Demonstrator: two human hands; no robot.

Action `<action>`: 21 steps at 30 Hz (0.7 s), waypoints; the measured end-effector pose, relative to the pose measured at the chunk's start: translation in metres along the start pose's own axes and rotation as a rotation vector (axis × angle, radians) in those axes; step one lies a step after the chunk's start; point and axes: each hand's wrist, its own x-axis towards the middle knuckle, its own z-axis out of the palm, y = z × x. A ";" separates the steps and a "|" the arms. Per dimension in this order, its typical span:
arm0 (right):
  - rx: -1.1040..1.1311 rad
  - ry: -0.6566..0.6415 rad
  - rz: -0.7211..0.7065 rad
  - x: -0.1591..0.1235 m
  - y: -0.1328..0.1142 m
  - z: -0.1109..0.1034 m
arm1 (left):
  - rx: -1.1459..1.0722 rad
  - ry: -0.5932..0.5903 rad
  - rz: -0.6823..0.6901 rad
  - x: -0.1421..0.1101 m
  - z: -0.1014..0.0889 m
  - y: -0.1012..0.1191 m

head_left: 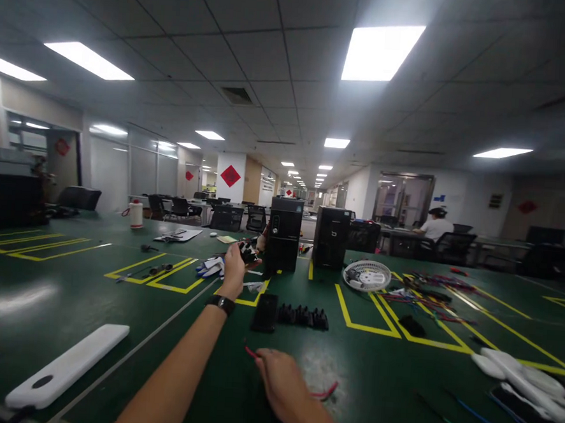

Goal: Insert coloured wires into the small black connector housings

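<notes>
My left hand (235, 269) is stretched far out over the green table (90, 302), closed on a small black part (248, 251) beside a black computer case (283, 236). A black watch (221, 304) sits on that wrist. My right hand (279, 380) rests low near the table's front, fingers curled on a red wire (325, 393) that runs out on both sides of it. A flat black panel (265, 312) and a row of small black parts (303, 316) lie between the two hands.
A second black case (331, 237) stands right of the first, with a white fan grille (367, 275) and loose coloured wires (425, 297) further right. White plastic pieces lie at front left (65, 365) and right (521, 374). A seated person (435, 225) works at a far desk.
</notes>
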 end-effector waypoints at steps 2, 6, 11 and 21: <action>-0.009 0.028 -0.055 0.014 -0.011 0.005 | 0.062 -0.123 -0.032 -0.011 0.010 -0.010; 0.034 0.186 0.063 0.034 0.019 -0.018 | 0.226 -0.336 -0.135 -0.045 0.033 -0.053; 0.260 0.444 0.164 0.009 0.129 -0.055 | 0.383 -0.570 -0.283 -0.088 0.067 -0.120; 0.132 0.310 0.181 -0.018 0.232 -0.059 | 0.717 -0.708 -0.004 -0.107 0.088 -0.155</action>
